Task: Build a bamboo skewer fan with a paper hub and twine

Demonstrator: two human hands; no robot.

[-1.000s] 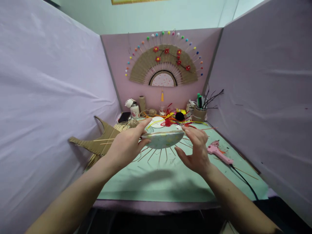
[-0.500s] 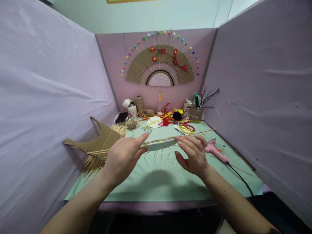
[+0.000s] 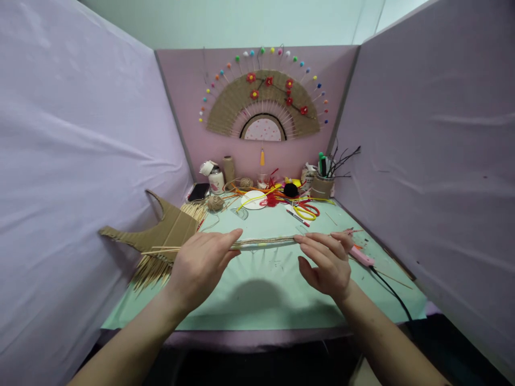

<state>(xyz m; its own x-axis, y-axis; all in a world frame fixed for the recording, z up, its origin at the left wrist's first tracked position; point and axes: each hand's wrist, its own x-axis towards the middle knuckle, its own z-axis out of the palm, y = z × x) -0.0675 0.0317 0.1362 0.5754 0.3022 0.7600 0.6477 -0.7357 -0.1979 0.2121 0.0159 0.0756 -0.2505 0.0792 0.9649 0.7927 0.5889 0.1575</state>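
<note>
A thin, flat cardboard piece [image 3: 265, 242], seen nearly edge-on, spans the gap between my hands above the table. Its edge is brown and layered, with a pale, yellow-spotted face just showing below. My left hand [image 3: 203, 262] grips the left end between thumb and fingers. Light thin sticks [image 3: 161, 250] poke out left of that hand. My right hand [image 3: 325, 262] has its fingertips on the right end, thumb lower and a little apart; part of its hold is hidden. Beyond the right fingers, a thin reddish stick tip [image 3: 356, 231] shows.
Left lies a cut cardboard sheet [image 3: 173, 230] over many sticks [image 3: 153, 273]. A pink glue gun [image 3: 362, 256] with a cable is right. Scissors [image 3: 304, 213], a pen [image 3: 298, 217], twine [image 3: 215, 202] and jars [image 3: 216, 180] sit behind. A decorated fan [image 3: 229, 104] hangs on the back panel.
The cardboard piece has turned from a slight tilt, right end raised, to nearly level, and shows less of its pale face. My right hand has moved slightly right and down.
</note>
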